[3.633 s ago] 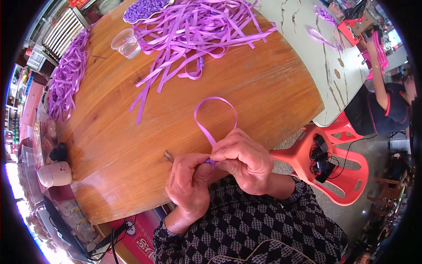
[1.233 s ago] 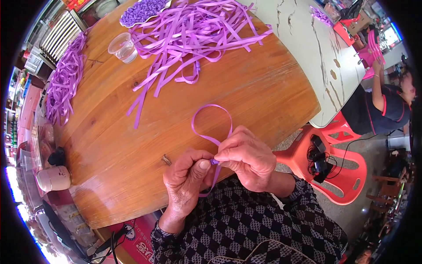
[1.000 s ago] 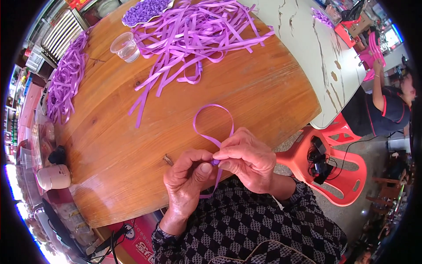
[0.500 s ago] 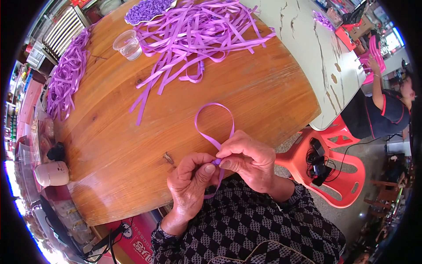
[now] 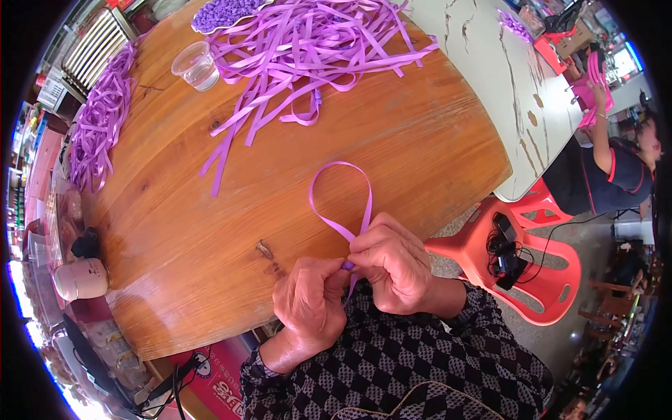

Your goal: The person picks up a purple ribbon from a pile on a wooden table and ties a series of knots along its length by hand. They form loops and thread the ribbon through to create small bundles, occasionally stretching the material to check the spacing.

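At the table's near edge, a narrow purple ribbon (image 5: 341,164) stands up in a loop, its lower ends meeting between my fingertips. My left hand (image 5: 310,302) is closed, thumb and forefinger pinching a small purple bead-like piece (image 5: 348,266) where the ribbon comes together. My right hand (image 5: 393,264) pinches the ribbon and the same piece from the other side. The fingers hide most of the piece. One ribbon end hangs down below the hands. Farther off lies a loose heap of purple ribbons (image 5: 308,52), with one short looped ribbon (image 5: 302,117) at its near side.
A clear plastic cup (image 5: 197,68) and a dish of small purple pieces (image 5: 227,14) stand at the back of the wooden table (image 5: 175,231). More ribbons (image 5: 101,126) hang at the left, beyond a pale jar (image 5: 82,278). An orange stool (image 5: 483,245) with black cables is right; another person (image 5: 609,175) stands beyond.
My fingers have curled tighter around the small piece, now mostly covered. Both hands dipped slightly, and the right turned more knuckles-up. The loop keeps its shape.
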The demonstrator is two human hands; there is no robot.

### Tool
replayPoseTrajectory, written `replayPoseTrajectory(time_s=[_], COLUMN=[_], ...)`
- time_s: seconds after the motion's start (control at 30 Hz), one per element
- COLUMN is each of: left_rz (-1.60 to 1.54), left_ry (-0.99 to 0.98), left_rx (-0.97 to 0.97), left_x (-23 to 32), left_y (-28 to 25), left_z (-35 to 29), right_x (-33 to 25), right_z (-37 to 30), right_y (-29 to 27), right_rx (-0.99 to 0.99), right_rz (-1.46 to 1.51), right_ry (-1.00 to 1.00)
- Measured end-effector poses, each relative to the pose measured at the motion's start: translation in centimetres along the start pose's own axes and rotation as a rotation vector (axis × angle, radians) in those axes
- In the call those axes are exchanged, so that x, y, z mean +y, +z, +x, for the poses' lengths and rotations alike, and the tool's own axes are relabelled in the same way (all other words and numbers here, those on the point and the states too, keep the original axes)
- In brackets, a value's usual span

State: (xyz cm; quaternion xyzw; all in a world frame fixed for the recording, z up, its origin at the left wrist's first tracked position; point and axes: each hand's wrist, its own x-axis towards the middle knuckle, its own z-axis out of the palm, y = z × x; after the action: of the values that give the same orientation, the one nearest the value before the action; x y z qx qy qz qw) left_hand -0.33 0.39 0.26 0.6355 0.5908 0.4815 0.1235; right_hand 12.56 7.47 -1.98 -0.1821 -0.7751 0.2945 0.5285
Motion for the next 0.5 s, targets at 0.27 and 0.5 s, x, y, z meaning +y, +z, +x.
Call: replayPoseTrajectory(time_s=[0.27, 0.5], left_rz=[0.027, -0.877], left_ry=[0.048, -0.592], left_rx=[-0.035, -0.051], left_x=[-0.2, 0.4], left_y=[-0.2, -0.3], left_z=[0.3, 0.4], right_x=[0.5, 0.2], right_z=[-0.1, 0.0], right_y=[-0.3, -0.7], right_rx=[-0.057, 0.024], right_rz=[0.016, 0.174], right_ry=[-0.024, 0.14])
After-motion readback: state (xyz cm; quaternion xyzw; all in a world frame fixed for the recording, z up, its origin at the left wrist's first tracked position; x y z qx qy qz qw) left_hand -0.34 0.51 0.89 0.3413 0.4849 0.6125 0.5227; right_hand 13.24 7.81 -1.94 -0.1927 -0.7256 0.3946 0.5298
